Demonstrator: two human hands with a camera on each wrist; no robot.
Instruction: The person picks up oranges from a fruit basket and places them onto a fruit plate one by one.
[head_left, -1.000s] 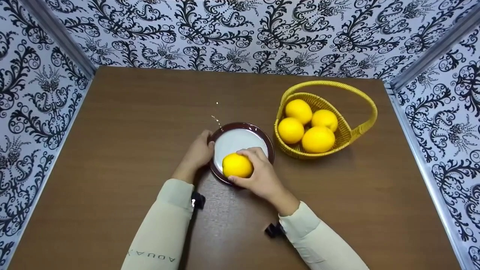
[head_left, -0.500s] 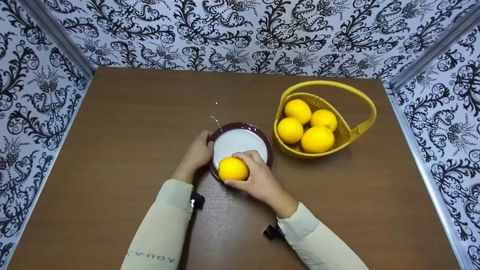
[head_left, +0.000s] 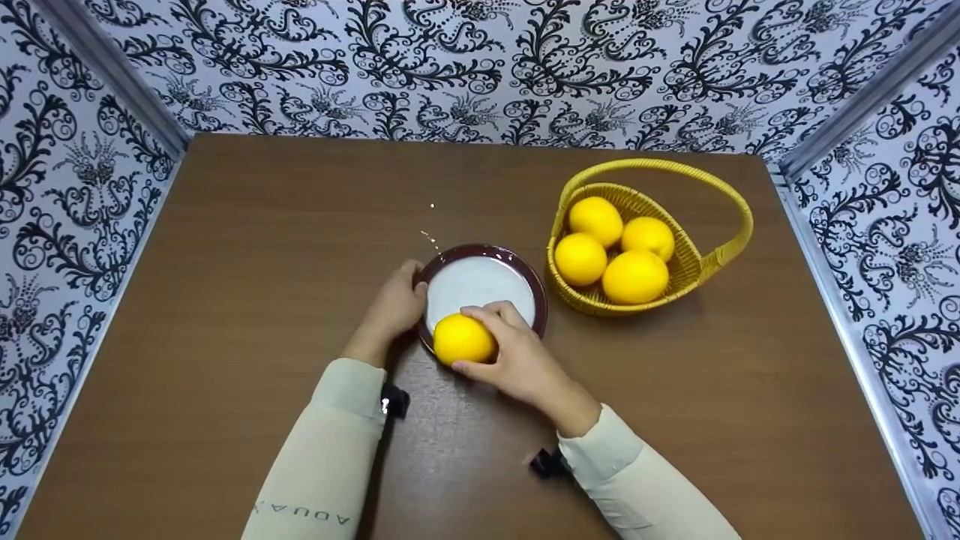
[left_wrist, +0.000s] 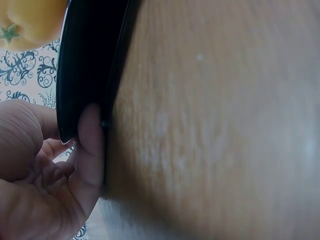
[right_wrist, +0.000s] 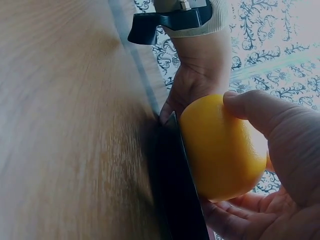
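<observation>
My left hand (head_left: 397, 300) grips the left rim of a round plate (head_left: 537, 285) with a white centre and a dark brown border. In the left wrist view, the thumb is over the rim and the fingers (left_wrist: 90, 145) curl beneath the plate's dark underside (left_wrist: 90, 55). An orange (head_left: 463, 340), smooth and yellow-orange, sits low over the near side of the plate. Thumb and fingers of my right hand (head_left: 514, 356) hold it from the right. A green star-shaped stem mark shows on the orange (left_wrist: 35, 20) in the left wrist view. Close against the plate's edge lies the orange (right_wrist: 220, 150) in the right wrist view.
Right of the plate stands a yellow wicker basket (head_left: 679, 289) with a tall arched handle. Several more oranges (head_left: 635, 277) fill it. All this rests on a brown wooden table (head_left: 262, 247), bordered by patterned walls (head_left: 480, 67) at the back and sides.
My right hand has shifted the orange slightly left and toward the near edge of the plate. The left hand keeps its grip on the rim, and the basket stays put.
</observation>
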